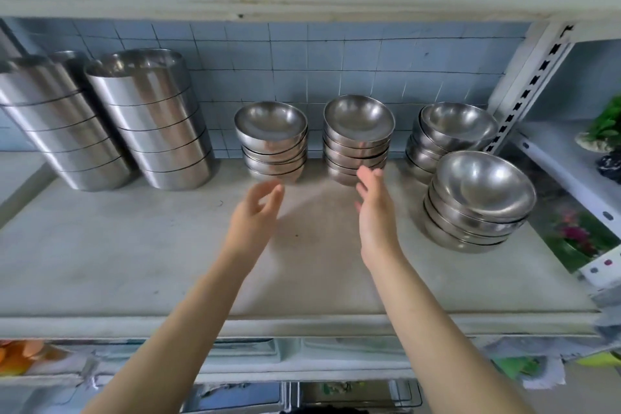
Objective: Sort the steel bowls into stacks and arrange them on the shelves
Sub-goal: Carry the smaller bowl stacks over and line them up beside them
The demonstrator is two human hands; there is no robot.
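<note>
Both hands reach in over the grey shelf (pixel 134 245), and neither holds anything. The left hand (pixel 255 212) has its fingers loosely curled and spread, palm turned inward. The right hand (pixel 374 208) is flat and open, fingers straight and pointing toward the back wall.

Take the middle bowl stack (pixel 358 141) as the landmark (it stands against the blue tiled wall (pixel 336 57), rounded steel bowls nested with the top one tilted toward the camera). The right hand's fingertips overlap the base of this stack in the view; whether they touch it I cannot tell. The left hand hangs in front of and to the left of it, just below the left bowl stack (pixel 272 141), which stands beside the landmark with a clear gap between them.

To the right of the landmark, also at the wall, is the rear right bowl stack (pixel 450 134). In front of that, nearer the shelf edge, stands the front right bowl stack (pixel 477 202), leaning to the right and well apart from the right hand.

Far to the left of the landmark rise 2 tall stacks of straight-sided steel containers (pixel 151 121), taller than any bowl stack.

At the right end of the shelf stands a white slotted upright (pixel 531 84).
</note>
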